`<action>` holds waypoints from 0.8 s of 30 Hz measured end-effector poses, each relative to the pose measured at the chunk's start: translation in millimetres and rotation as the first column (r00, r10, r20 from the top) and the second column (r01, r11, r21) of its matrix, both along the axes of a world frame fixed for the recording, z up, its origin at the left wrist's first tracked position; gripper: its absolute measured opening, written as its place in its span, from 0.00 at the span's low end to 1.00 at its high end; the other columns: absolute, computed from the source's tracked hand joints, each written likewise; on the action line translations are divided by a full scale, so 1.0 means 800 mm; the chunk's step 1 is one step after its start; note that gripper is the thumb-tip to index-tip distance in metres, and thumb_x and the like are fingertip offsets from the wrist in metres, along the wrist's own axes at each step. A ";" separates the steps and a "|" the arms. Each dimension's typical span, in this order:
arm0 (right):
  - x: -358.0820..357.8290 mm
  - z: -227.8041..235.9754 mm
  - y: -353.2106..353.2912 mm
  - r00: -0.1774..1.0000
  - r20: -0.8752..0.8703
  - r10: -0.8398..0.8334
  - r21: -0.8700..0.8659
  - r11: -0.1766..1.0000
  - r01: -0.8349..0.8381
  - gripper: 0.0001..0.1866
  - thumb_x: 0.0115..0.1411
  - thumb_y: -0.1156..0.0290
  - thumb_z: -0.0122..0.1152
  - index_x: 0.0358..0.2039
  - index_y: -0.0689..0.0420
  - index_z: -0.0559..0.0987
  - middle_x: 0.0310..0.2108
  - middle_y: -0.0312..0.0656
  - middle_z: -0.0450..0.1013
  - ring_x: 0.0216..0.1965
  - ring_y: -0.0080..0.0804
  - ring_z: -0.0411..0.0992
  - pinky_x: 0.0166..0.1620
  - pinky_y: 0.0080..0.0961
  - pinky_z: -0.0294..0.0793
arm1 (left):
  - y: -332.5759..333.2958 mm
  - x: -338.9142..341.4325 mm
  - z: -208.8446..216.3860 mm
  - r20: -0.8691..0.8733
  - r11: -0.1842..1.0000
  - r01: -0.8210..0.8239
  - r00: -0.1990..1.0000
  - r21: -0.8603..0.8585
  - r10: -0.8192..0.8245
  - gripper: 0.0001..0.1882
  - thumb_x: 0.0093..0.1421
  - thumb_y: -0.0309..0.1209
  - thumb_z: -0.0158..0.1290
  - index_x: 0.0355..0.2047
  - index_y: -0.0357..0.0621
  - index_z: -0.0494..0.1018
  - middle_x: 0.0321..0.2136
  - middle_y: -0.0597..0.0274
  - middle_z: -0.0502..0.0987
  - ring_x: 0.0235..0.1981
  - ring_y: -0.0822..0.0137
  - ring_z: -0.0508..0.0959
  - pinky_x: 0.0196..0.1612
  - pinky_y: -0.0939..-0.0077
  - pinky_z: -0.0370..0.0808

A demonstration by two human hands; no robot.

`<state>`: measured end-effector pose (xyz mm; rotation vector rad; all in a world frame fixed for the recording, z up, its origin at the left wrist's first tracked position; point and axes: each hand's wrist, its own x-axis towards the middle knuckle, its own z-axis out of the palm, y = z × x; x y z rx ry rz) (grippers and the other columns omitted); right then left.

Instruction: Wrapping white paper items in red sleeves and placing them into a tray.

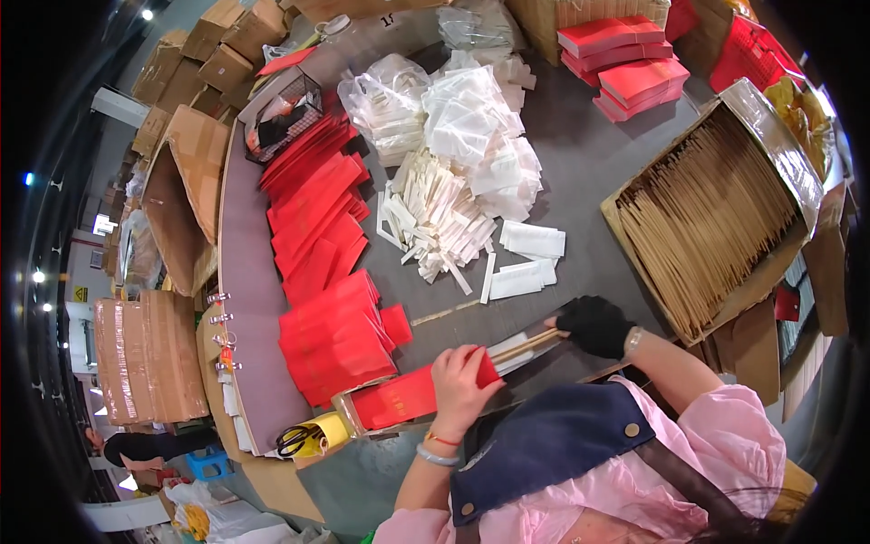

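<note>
A flat, bright red paper packet (391,399) lies slanted at the near edge of a dark grey table (580,199). The bare left hand (459,385) holds its right end, fingers and thumb closed over it. To the right, the black-gloved right hand (594,327) pinches one end of a slim tan strip (530,344); its other end meets the packet, whether inside I cannot tell. The packet looks light, smooth and easily creased, best held flat near that end. Beyond lie heaped white slips (435,213); left, overlapping red packets (331,331); right, an open brown cardboard box (636,247).
</note>
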<state>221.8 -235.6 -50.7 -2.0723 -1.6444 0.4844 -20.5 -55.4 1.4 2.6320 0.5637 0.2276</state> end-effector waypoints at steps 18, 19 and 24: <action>-0.046 0.036 0.042 0.984 0.175 0.046 0.059 0.997 -0.057 0.30 0.41 0.49 0.68 0.44 0.50 0.76 0.43 0.39 0.73 0.45 0.38 0.71 0.51 0.42 0.62 | 0.000 0.045 0.021 -0.195 0.951 0.295 0.942 0.094 -0.273 0.17 0.43 0.28 0.58 0.37 0.53 0.74 0.42 0.55 0.70 0.44 0.53 0.70 0.43 0.57 0.68; -0.039 0.037 0.042 0.980 0.173 0.097 -0.007 0.995 -0.098 0.24 0.44 0.53 0.66 0.41 0.50 0.77 0.42 0.38 0.74 0.44 0.37 0.71 0.48 0.41 0.64 | 0.005 0.052 0.037 -0.286 0.945 0.326 0.908 0.021 -0.307 0.14 0.43 0.27 0.57 0.34 0.51 0.75 0.41 0.55 0.70 0.43 0.53 0.70 0.42 0.57 0.69; -0.014 0.064 0.017 0.976 0.118 -0.182 0.139 0.976 0.165 0.30 0.39 0.51 0.71 0.41 0.52 0.74 0.35 0.42 0.70 0.41 0.44 0.69 0.49 0.41 0.62 | 0.109 0.017 0.071 -0.091 0.968 0.229 0.971 0.101 -0.220 0.08 0.37 0.20 0.56 0.22 0.44 0.72 0.37 0.54 0.73 0.40 0.50 0.72 0.41 0.57 0.72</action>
